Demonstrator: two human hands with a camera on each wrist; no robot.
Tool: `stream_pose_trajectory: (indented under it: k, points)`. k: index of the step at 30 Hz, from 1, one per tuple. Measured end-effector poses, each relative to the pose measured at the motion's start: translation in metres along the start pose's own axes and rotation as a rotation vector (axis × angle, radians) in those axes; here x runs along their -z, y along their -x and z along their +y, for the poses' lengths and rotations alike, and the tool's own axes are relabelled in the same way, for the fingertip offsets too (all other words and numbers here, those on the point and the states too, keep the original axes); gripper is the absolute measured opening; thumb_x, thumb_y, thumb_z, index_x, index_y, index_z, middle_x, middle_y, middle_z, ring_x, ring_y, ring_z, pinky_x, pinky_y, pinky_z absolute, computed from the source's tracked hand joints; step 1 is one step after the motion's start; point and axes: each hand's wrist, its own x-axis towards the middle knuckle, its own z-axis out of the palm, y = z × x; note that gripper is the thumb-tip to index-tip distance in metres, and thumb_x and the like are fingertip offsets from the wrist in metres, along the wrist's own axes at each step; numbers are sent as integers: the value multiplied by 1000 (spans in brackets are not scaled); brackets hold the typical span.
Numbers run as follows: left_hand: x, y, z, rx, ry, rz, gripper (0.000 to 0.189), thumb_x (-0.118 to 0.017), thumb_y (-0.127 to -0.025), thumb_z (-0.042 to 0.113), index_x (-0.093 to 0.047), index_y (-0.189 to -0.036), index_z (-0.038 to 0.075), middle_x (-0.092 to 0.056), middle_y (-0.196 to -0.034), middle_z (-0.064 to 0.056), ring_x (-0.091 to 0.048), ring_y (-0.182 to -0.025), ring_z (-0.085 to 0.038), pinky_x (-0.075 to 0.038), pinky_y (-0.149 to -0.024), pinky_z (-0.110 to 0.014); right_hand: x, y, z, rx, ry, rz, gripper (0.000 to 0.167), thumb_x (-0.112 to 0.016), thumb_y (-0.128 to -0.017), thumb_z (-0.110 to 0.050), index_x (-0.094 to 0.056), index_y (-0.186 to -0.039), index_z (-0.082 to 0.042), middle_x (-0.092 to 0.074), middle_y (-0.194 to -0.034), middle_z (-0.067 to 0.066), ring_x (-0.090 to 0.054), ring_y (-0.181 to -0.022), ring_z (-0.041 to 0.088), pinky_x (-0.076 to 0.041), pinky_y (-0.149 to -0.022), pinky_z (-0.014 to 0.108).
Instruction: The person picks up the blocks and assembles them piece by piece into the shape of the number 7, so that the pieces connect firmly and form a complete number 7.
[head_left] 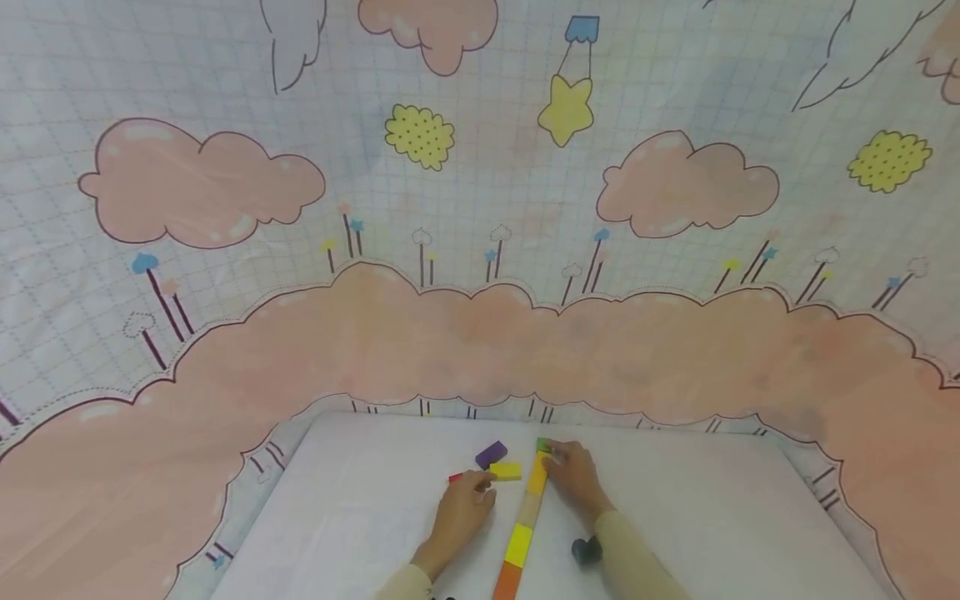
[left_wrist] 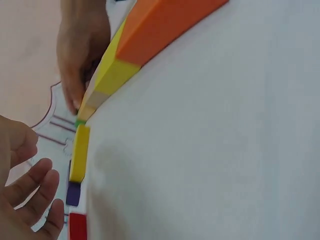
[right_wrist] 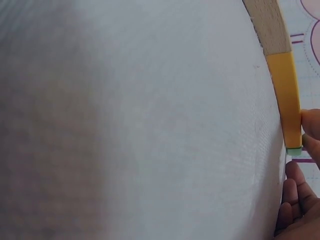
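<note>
Several blocks stand end to end in a line: an orange block (head_left: 507,582), a yellow block (head_left: 519,546), a bare wood block (head_left: 529,508) and an amber block (head_left: 537,473), with a green block (head_left: 542,444) at the far end. My right hand (head_left: 576,477) pinches the green block, its thumb against the side of the amber block. Left of the line, my left hand (head_left: 462,510) hovers with relaxed, slightly bent fingers and nothing between them. Close to it lie a loose yellow block (left_wrist: 80,152), a purple block (head_left: 491,454) and a red block (left_wrist: 77,226).
A white tabletop (head_left: 720,500) bears the blocks. Behind it hangs a curtain (head_left: 480,350) printed with clouds and stars. A dark rounded object (head_left: 587,550) sits beside my right sleeve (head_left: 637,558).
</note>
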Motion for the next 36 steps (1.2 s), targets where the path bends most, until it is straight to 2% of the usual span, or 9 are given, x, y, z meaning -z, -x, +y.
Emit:
stream_pose_trajectory:
  k: [4, 10, 15, 20, 23, 26, 31, 33, 36]
  points:
    - [15, -3, -12, -21, -22, 37, 23, -70, -88, 14, -70, -112, 13, -69, -102, -1, -60, -91, -16, -55, -80, -35, 0, 0, 1, -8, -3, -3, 36, -65, -93, -28, -64, -128, -21, -54, -136, 11, -48, -129, 33, -39, -109, 58]
    - [32, -8, -30, -22, -107, 26, 29, -74, -85, 16, -69, -114, 13, -68, -110, -6, -60, -99, -22, -54, -89, -44, -1, -1, 1, 7, 13, 7, 35, -65, -93, -27, -65, -128, -20, -54, -136, 13, -49, -129, 35, -40, -108, 58]
    - [38, -9, -44, -9, -155, -4, 38, -78, -81, 20, -68, -116, 10, -66, -115, -10, -59, -106, -29, -50, -91, -52, -2, -2, 2, 1, 8, 17, 35, -65, -93, -27, -65, -127, -20, -55, -135, 12, -49, -128, 34, -40, -108, 58]
    - [37, -13, -53, 22, -183, -16, 41, -78, -82, 25, -67, -119, 10, -64, -118, -11, -58, -110, -31, -48, -94, -54, -3, -3, 4, -10, 7, 17, 35, -66, -93, -28, -65, -127, -21, -55, -136, 11, -49, -129, 33, -39, -108, 58]
    - [34, -16, -53, 43, -170, -22, 42, -78, -83, 27, -66, -120, 12, -64, -121, -10, -58, -112, -30, -48, -98, -54, -3, -3, 4, -19, 8, 20, 36, -66, -93, -28, -64, -128, -22, -54, -137, 11, -48, -130, 33, -39, -109, 58]
    - [31, -20, -50, 29, -155, -28, 42, -78, -83, 27, -66, -121, 13, -63, -123, -10, -57, -114, -30, -47, -99, -54, -4, -3, 4, -18, 15, 23, 35, -66, -93, -28, -64, -128, -23, -54, -137, 10, -48, -130, 33, -39, -109, 58]
    - [24, -24, -42, 5, -130, -39, 38, -74, -87, 28, -66, -122, 16, -63, -123, -6, -57, -115, -25, -51, -99, -47, -4, -2, 5, -16, 22, 24, 35, -65, -93, -29, -64, -128, -24, -55, -136, 9, -49, -129, 32, -39, -109, 57]
    - [21, -25, -37, -15, -113, -33, 34, -73, -88, 27, -66, -120, 17, -64, -120, -3, -58, -113, -22, -52, -99, -45, -4, -1, 5, -14, 19, 25, 35, -66, -93, -30, -64, -127, -25, -55, -135, 8, -49, -129, 31, -39, -109, 57]
    - [15, -27, -30, -79, -96, -16, 29, -73, -88, 23, -69, -116, 15, -65, -115, -2, -59, -108, -22, -53, -96, -45, -4, -1, 6, -5, 21, 27, 35, -66, -93, -30, -65, -127, -25, -56, -134, 8, -49, -128, 31, -39, -109, 57]
